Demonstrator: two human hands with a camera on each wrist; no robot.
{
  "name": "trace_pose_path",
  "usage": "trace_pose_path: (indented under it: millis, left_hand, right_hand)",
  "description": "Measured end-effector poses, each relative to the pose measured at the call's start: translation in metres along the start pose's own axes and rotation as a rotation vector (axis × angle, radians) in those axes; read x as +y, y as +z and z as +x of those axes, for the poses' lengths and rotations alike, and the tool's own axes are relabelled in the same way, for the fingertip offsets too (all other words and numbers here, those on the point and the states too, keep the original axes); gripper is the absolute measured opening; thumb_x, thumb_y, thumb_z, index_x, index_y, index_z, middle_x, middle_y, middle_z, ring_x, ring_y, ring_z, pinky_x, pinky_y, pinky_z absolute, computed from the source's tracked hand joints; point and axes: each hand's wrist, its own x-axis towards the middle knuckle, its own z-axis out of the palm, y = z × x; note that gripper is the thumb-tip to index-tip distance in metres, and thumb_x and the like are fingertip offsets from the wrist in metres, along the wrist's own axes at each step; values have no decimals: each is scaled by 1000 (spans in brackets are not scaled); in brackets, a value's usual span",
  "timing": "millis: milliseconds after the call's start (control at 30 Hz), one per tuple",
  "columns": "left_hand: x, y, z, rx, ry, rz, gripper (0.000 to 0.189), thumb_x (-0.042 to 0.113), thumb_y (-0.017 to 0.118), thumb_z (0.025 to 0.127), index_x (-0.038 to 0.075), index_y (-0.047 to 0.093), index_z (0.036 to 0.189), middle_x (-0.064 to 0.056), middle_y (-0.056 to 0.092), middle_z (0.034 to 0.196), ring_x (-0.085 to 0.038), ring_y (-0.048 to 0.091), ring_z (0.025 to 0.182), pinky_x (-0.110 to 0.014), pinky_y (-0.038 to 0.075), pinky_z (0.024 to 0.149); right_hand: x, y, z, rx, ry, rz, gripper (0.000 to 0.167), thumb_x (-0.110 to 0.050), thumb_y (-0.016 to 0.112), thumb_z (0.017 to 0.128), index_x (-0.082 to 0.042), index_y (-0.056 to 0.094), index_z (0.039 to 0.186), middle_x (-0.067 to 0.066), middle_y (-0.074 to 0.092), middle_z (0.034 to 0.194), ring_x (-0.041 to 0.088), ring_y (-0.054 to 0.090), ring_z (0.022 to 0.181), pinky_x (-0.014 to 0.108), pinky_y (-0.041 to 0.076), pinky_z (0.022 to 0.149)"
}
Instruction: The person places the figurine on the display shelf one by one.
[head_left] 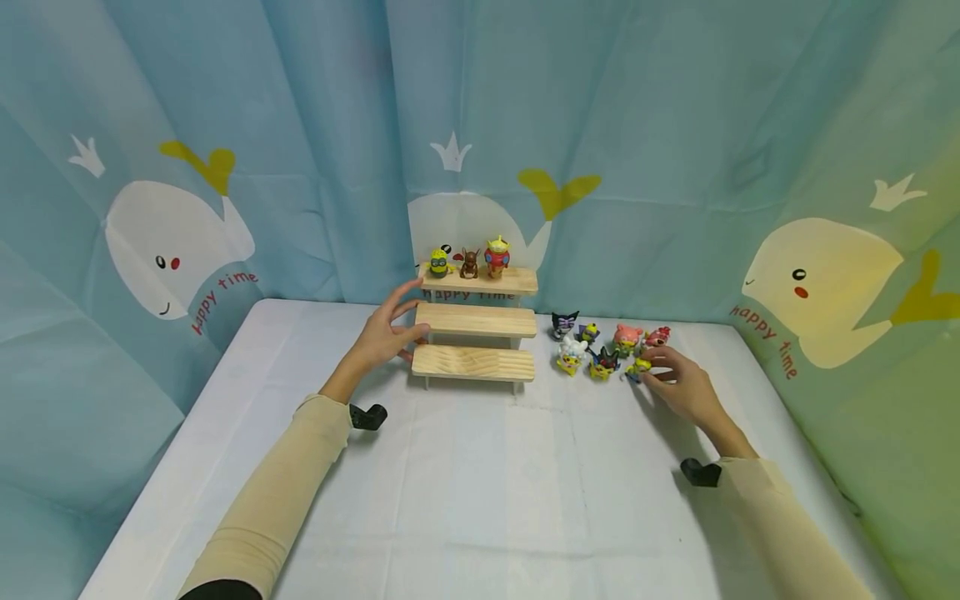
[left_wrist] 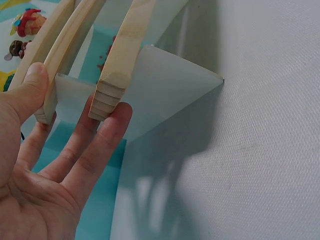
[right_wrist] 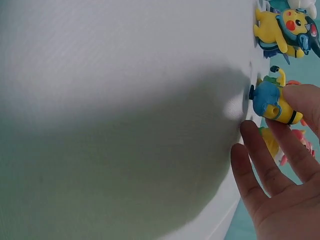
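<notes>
A three-tier wooden display stand [head_left: 476,320] stands toward the table's back. My left hand [head_left: 379,335] holds its left end; in the left wrist view the thumb [left_wrist: 32,90] lies on one board [left_wrist: 75,35] and the fingers touch the board ends. On the top tier are a green-and-yellow figurine [head_left: 438,265], a brown big-eared figurine [head_left: 469,265] and a red-and-blue figurine with a yellow-green top [head_left: 497,257]. Right of the stand, my right hand [head_left: 684,385] pinches a yellow-and-blue Minion figurine [right_wrist: 280,102] between thumb and fingers, close to the tabletop.
Several other figurines cluster right of the stand, among them a black-and-purple one [head_left: 564,324], a white fluffy one [head_left: 572,356], a dark-eared yellow one [head_left: 603,364] and a pink one [head_left: 627,338]. A blue whale-print curtain [head_left: 322,167] surrounds the white table [head_left: 480,492].
</notes>
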Motion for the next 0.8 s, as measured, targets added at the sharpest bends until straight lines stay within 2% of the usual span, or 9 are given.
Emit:
trace_pose_path:
  millis: [267, 433, 533, 700, 800]
  left_hand:
    - [2, 0, -1, -1, 0, 5, 78, 11, 69, 101, 30, 26, 164, -24, 30, 164, -50, 71, 93, -77, 50, 70]
    - [1, 0, 0, -8, 9, 6, 79, 10, 68, 101, 29, 26, 164, -26, 29, 164, -49, 71, 90, -76, 51, 68]
    - [1, 0, 1, -7, 17, 15, 78, 10, 68, 101, 29, 26, 164, -26, 29, 163, -46, 72, 88, -75, 52, 67]
    - [1, -1, 1, -1, 18, 17, 78, 10, 69, 100, 30, 27, 164, -26, 31, 163, -45, 73, 87, -75, 52, 67]
    - [2, -1, 0, -1, 13, 19, 78, 11, 69, 101, 30, 27, 164, -26, 31, 163, -45, 73, 86, -75, 52, 67]
  right_hand:
    - [-7, -11, -3, 3, -44, 14, 34, -14, 71, 99, -1, 61, 128, 32, 64, 128, 48, 70, 100, 59, 59, 84]
    - [-11, -19, -4, 32, -85, 11, 34, -15, 74, 97, -2, 63, 127, 30, 68, 122, 43, 73, 95, 32, 60, 74]
    - [-16, -25, -5, 40, -83, 29, 36, -17, 75, 97, -4, 64, 128, 28, 69, 120, 29, 75, 90, 20, 55, 68]
    - [-24, -35, -7, 61, -46, 71, 37, -21, 75, 97, -9, 64, 130, 24, 70, 121, 1, 69, 87, 16, 55, 67]
    - [-27, -39, -8, 87, -33, 101, 37, -21, 75, 97, -9, 63, 131, 23, 69, 122, -4, 67, 86, 14, 54, 68]
